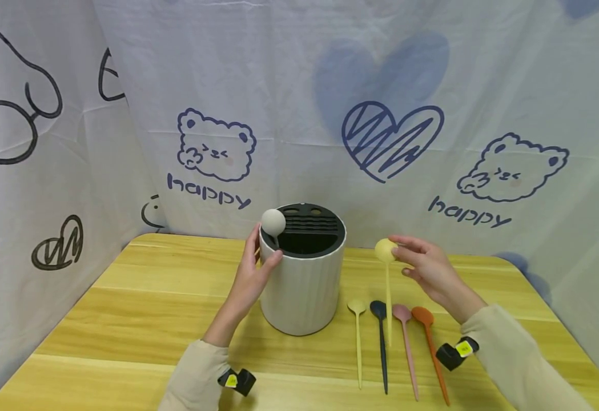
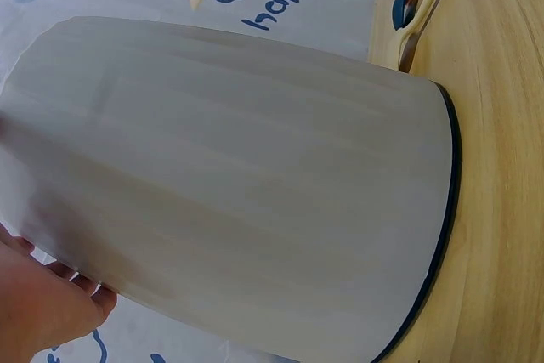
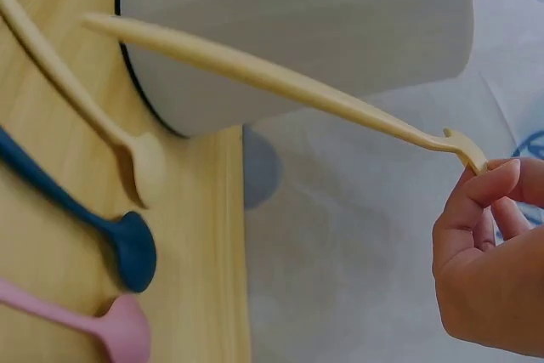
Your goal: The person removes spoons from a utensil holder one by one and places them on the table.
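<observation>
A white ribbed utensil holder [image 1: 301, 291] with a black slotted lid [image 1: 309, 225] stands upright on the table. My left hand [image 1: 250, 279] holds its left side, thumb near the front rim. A white spoon [image 1: 273, 222] sticks up from the lid's left part, its handle mostly hidden inside. My right hand [image 1: 427, 271] pinches a yellow spoon [image 1: 386, 251] by its head, handle hanging down, right of the holder. The right wrist view shows this spoon's long handle [image 3: 272, 78] crossing in front of the holder, with thumb and fingers [image 3: 501, 180] at the head.
Right of the holder, a pale yellow spoon [image 1: 357, 307], a dark blue spoon [image 1: 378, 309], a pink spoon [image 1: 402, 312] and an orange spoon [image 1: 423, 315] lie side by side on the wooden table [image 1: 140, 319]. A printed white curtain [image 1: 299, 114] hangs behind.
</observation>
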Demonstrator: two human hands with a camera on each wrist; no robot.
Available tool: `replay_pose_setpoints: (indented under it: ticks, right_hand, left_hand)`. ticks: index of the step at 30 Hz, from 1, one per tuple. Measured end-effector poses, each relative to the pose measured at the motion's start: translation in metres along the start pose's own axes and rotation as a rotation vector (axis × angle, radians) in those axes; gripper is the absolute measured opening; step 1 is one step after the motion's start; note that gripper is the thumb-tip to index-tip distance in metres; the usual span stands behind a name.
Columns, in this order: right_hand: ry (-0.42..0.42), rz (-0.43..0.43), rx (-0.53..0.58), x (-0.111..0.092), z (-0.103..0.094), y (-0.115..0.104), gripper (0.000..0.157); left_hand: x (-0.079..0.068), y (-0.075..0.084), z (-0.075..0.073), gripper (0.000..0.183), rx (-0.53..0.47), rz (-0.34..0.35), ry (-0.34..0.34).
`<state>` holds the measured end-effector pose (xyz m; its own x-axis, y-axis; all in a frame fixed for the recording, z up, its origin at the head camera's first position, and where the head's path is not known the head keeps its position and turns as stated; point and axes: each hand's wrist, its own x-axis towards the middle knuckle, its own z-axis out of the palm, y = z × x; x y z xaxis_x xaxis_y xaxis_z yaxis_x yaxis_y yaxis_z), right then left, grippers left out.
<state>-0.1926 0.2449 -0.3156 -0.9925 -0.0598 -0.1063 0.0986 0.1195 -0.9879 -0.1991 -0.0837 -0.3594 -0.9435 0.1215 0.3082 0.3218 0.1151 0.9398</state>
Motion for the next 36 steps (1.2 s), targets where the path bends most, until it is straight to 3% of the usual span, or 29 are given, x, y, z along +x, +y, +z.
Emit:
replay_pose_setpoints:
  ticks: [21, 27, 36]
  right_hand:
    - [-0.058, 0.069, 0.033, -0.010, -0.053, 0.034, 0.047]
    - [-0.080, 0.084, 0.095, -0.014, -0.073, 0.042, 0.030]
    - [-0.094, 0.111, 0.171, -0.019, -0.099, 0.052, 0.034]
  left_hand:
    - [0.002, -0.002, -0.001, 0.079, -0.007, -0.003, -0.003]
    - [0.002, -0.002, -0.001, 0.080, -0.013, -0.006, -0.003]
    - [0.002, -0.003, -0.002, 0.079, -0.009, -0.003, -0.004]
